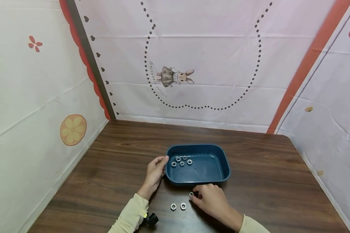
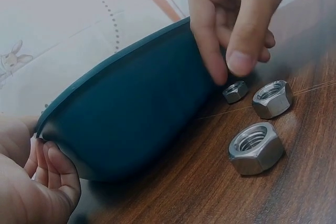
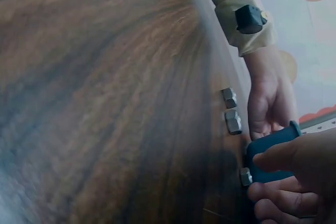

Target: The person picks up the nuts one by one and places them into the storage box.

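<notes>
- Step in hand, as judged: hex nuts are being transferred from the counter point(image 1: 119, 168) into the dark blue tray point(image 1: 207, 170). Five nuts point(image 1: 190, 162) are contained in its left part; three are located outside.
- The tray rim is held at its left end by the left grip point(image 1: 155, 174), with the fingers curled below the lip.
- The right grip point(image 1: 211, 199) is positioned at the nearest nut point(image 2: 235, 93), just outside the tray's near wall. Thumb and forefinger are parted; no closed pinch is shown, and contact cannot be confirmed.
- Two further nuts point(image 2: 256, 153) are placed side by side, slightly apart, left of the right grip.
- Next move, as judged: the nearest nut is to be pinched across opposite flats, raised over the rim and released inside, with the tray steadied.
- Nuts: shiny metal, six-sided, with bevelled edges and threaded bores.
- Tray: smooth, slightly glossy, apparently plastic; rectangular, round-cornered.
- Counter: dark brown, wood-grained, faintly reflective.
</notes>
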### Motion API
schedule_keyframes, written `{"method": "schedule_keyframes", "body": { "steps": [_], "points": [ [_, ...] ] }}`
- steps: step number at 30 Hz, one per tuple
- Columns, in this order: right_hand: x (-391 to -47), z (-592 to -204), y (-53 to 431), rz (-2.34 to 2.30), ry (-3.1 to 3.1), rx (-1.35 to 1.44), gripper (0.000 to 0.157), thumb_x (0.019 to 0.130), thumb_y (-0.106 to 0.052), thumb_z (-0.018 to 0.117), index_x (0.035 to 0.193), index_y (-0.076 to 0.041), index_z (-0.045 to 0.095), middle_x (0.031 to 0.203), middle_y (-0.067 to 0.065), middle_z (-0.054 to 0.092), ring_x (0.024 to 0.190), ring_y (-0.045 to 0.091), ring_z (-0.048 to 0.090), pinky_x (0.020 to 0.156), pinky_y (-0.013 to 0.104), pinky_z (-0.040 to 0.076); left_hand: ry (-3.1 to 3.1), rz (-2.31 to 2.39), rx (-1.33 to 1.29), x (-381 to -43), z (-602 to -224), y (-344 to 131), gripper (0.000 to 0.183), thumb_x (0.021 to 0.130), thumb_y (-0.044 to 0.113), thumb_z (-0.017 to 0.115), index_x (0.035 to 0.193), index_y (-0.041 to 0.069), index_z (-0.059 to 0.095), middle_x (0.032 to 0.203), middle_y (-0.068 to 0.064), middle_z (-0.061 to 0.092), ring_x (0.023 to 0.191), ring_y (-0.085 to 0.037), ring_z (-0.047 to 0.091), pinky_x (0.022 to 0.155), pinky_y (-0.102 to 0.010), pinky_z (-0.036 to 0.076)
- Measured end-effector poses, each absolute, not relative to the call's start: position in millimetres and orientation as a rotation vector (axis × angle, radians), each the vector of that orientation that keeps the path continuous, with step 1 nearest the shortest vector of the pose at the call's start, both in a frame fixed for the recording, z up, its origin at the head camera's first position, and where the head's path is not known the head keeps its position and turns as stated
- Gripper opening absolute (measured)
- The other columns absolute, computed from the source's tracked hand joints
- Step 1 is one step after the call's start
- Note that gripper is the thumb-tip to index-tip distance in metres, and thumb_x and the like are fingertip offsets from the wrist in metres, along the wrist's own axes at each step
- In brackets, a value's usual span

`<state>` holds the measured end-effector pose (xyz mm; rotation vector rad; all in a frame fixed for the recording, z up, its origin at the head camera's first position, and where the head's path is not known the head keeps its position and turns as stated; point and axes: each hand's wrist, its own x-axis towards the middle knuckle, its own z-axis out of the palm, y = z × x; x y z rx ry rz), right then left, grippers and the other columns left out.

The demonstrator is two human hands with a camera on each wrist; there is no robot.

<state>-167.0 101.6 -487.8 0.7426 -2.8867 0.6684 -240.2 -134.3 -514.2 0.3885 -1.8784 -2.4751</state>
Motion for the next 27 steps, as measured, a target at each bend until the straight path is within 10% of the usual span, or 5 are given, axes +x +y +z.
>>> {"method": "schedule_keyframes", "body": {
  "steps": [27],
  "points": [
    [-162.1,-492.4,105.8,0.670,-2.804,0.728,0.014,0.082,-0.031,0.083,0.077,-0.023,0.073,0.059,-0.021,0.054,0.052,-0.004,0.044,0.047,0.021,0.037,-1.873,-2.489,0.390,-241.2,-512.7,-135.1,0.029,0.097,0.027,0.073,0.108,0.002,0.065,0.080,0.003,0.065,0.068,-0.006,0.059,0.057,-0.018,0.048]
  ]
}}
